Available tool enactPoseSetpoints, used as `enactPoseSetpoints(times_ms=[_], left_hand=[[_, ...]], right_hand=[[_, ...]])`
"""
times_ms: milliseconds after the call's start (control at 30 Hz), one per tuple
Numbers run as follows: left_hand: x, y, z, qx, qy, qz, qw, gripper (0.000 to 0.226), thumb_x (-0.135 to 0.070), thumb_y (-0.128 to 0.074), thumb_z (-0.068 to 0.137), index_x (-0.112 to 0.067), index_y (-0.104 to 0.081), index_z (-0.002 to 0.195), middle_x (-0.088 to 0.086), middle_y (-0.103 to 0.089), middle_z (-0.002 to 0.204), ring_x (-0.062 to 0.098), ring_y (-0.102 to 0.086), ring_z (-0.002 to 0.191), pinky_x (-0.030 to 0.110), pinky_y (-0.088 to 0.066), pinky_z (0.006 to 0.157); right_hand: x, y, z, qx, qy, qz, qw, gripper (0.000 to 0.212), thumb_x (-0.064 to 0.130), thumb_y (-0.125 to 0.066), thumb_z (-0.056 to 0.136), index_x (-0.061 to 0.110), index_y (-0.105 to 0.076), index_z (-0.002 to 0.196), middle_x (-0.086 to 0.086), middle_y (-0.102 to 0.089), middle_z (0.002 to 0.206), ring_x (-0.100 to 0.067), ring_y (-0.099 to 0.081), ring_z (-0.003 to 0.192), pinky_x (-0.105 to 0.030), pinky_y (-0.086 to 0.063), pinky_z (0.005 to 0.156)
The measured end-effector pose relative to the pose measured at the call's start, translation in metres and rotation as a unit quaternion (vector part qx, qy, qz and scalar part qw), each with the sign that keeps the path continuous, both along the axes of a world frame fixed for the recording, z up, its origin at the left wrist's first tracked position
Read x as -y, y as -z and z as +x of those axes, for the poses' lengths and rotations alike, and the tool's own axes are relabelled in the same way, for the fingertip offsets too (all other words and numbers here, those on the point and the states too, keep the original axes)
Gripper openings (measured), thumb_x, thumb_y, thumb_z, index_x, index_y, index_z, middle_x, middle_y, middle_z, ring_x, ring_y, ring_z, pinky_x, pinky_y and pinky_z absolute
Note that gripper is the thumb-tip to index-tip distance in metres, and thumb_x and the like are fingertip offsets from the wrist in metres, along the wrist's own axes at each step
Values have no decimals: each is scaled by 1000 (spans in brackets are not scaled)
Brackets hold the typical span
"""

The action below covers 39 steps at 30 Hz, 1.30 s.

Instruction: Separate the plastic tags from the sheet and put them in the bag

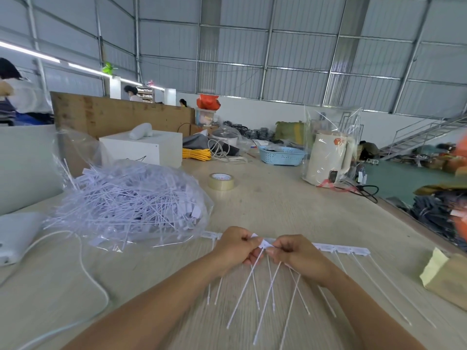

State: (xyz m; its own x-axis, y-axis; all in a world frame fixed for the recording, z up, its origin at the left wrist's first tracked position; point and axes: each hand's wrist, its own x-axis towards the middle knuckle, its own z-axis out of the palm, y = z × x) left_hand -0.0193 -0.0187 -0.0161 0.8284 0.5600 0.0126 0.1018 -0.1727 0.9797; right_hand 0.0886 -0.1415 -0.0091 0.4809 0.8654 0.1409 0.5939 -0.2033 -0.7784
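A white sheet of plastic tags (338,248) lies across the wooden table, its bar running left to right and its thin tails pointing toward me. My left hand (235,245) and my right hand (295,256) pinch the bar side by side near its middle. Between their fingertips one tag head (264,245) is twisted up out of line. Several tails (267,296) fan out below my hands. To the left lies a clear plastic bag (131,200) heaped with loose white tags, its mouth facing my left hand.
A tape roll (222,181) sits behind the hands. A white cable (91,276) curves at the left beside a white device (15,236). A bagged kettle (328,157), a blue basket (281,155) and a white box (144,147) stand farther back. A yellowish packet (444,276) lies at right.
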Motion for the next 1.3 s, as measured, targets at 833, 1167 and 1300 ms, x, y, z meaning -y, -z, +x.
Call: enactPoseSetpoints(times_ms=[833, 1167, 1300], left_hand=[[5, -10, -6, 64, 7, 71, 995, 43, -29, -57, 93, -24, -65, 52, -3, -57, 42, 8, -51, 36, 13, -36, 39], [-4, 0, 5, 54, -40, 124, 990, 57, -11, -59, 89, -18, -47, 34, -7, -44, 30, 2, -38, 29, 14, -31, 38], [-4, -1, 3, 28, -46, 125, 991, 49, -5, -62, 81, -17, -48, 36, -7, -43, 29, 0, -37, 29, 15, -30, 38]], right_hand=[[-2, -15, -20, -32, -5, 27, 999, 25, 8, -53, 93, -8, -63, 76, -12, -49, 62, -9, -41, 46, -19, -35, 48], [-12, -8, -19, 134, 26, 16, 991, 40, 11, -59, 87, 35, -66, 56, 10, -48, 49, -6, -41, 49, -23, -32, 52], [-13, -4, -18, 304, 31, -74, 949, 15, 16, -54, 88, 15, -69, 86, -2, -60, 74, -12, -46, 69, -24, -28, 58]])
